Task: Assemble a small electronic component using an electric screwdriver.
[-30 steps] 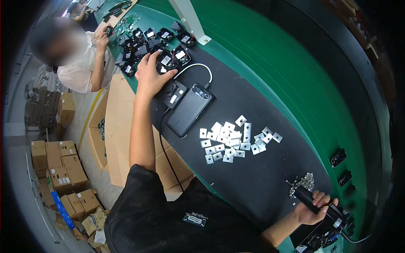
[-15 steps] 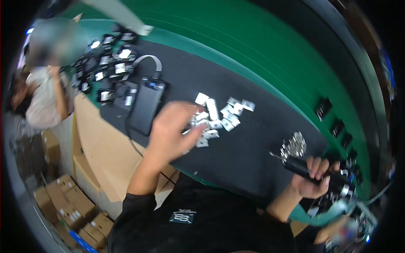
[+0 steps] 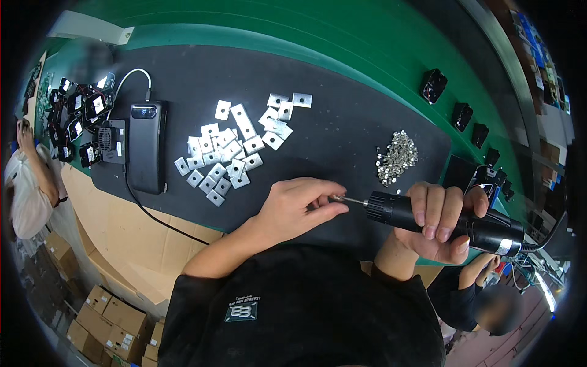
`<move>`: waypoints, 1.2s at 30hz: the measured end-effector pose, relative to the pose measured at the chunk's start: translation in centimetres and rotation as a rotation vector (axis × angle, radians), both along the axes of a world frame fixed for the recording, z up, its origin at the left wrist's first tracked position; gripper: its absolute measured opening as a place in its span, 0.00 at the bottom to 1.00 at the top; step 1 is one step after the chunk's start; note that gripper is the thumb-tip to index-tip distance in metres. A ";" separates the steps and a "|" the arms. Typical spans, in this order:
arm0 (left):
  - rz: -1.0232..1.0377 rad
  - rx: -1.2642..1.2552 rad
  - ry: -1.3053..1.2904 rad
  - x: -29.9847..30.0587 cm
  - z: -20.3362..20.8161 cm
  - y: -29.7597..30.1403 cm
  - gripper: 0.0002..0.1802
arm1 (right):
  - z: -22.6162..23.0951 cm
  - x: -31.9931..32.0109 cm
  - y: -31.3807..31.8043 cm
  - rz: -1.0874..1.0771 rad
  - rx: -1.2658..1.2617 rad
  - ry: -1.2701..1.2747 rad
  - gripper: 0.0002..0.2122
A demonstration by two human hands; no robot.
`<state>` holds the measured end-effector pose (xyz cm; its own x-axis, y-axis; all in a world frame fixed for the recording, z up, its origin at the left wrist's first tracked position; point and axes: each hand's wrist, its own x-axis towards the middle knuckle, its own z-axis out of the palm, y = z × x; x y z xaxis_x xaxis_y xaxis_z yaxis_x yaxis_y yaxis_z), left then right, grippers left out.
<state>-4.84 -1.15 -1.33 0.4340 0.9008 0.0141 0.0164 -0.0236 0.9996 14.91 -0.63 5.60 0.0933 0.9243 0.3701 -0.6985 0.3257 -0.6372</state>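
My right hand (image 3: pixel 437 223) is wrapped round a black corded electric screwdriver (image 3: pixel 391 209), whose thin bit points left. At the bit's tip, the thumb and fingers of my left hand (image 3: pixel 299 205) are pinched together. A tiny metallic piece shows between those fingertips, too small to name. Beyond my left hand, many small silver metal plates (image 3: pixel 229 151) with centre holes lie loosely spread, some overlapping. Past the screwdriver is a heap of small shiny screws or similar metal fasteners (image 3: pixel 397 158).
On the dark mat (image 3: pixel 330 134), left of the plates, lies a black power bank (image 3: pixel 147 147) with a plugged-in cable. Black housings (image 3: pixel 85 113) crowd the far left; others (image 3: pixel 463 116) line the green bench at right. Co-workers sit at both sides; cardboard boxes (image 3: pixel 107 324) stand lower left.
My left hand has come back from the metal plates toward my body, to the screwdriver's tip. My right hand has brought the screwdriver leftward, away from the heap. The view has shifted.
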 end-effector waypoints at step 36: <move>-0.042 0.403 0.163 -1.9 1.6 3.4 0.15 | -1.3 1.0 -1.4 0.055 -0.003 0.131 0.18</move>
<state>-6.75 2.26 0.29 0.4961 0.8188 0.2889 0.1639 -0.4151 0.8949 15.87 -2.03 4.27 0.0902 0.9304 0.3552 -0.7926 0.2830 -0.5401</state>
